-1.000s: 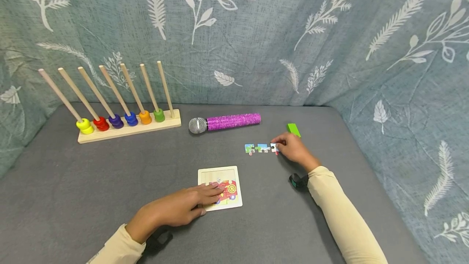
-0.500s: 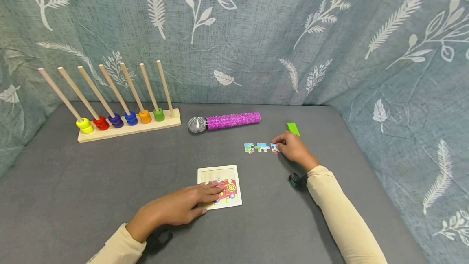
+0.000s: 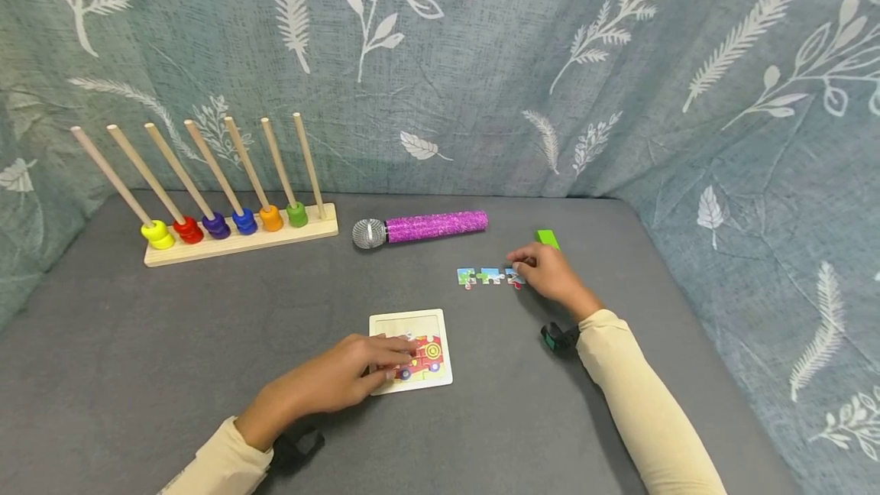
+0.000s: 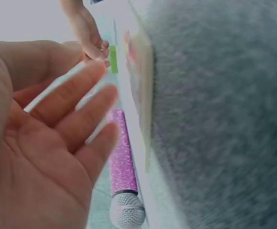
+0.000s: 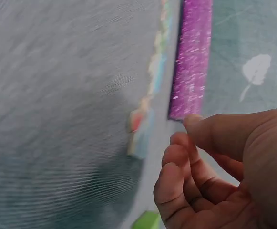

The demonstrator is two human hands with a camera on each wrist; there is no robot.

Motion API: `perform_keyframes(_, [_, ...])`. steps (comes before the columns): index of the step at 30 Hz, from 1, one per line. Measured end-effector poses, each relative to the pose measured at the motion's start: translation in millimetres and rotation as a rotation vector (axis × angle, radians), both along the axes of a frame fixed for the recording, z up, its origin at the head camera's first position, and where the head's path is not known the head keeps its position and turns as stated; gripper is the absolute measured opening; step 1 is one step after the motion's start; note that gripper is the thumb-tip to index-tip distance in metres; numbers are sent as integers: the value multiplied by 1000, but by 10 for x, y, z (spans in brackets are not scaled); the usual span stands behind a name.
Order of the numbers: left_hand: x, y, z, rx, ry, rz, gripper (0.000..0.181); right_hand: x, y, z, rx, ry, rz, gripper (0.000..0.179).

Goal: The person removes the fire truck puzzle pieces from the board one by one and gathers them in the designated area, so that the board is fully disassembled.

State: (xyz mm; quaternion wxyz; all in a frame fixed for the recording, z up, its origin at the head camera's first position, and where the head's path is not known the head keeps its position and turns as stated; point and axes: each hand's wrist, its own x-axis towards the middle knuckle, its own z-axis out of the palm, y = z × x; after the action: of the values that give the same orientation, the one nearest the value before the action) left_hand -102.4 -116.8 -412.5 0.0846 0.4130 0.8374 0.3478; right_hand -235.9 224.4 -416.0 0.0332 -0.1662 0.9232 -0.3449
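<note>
My left hand (image 3: 337, 376) is over the lower left of a square wooden puzzle tray (image 3: 447, 350), its fingers extended above the joined red and yellow pieces (image 3: 431, 353), partly covering them. In the left wrist view nothing is in its palm. To the right, three loose puzzle pieces lie in a row: a green-blue one (image 3: 466, 276), a middle blue one (image 3: 490, 276) and a blue-red one (image 3: 512, 277). My right hand (image 3: 550, 273) is beside the blue-red piece. The right wrist view shows loosely curled fingers (image 5: 169, 183) with nothing between them, apart from that piece.
Behind the pieces lies a microphone (image 3: 435, 227) with a glittery purple handle. A green block (image 3: 547, 238) is just beyond my right hand. A wooden peg stand (image 3: 206, 251) with coloured rings stands at the back left, before a patterned curtain (image 3: 474, 143).
My right fingers have let go of the blue-red piece and lifted slightly off it. My left hand has risen and drawn back a little on the tray, uncovering more of the red pieces.
</note>
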Motion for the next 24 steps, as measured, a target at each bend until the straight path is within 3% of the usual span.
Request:
perform_keyframes(9, [38, -79, 4, -181, 43, 198, 51, 126, -190, 210, -37, 0, 76, 21])
perform_keyframes(17, [61, -127, -14, -313, 72, 265, 65, 273, -393, 248, -47, 81, 215, 18])
perform_keyframes(24, [53, -153, -28, -360, 90, 307, 69, 388, -561, 155, -52, 47, 308, 16])
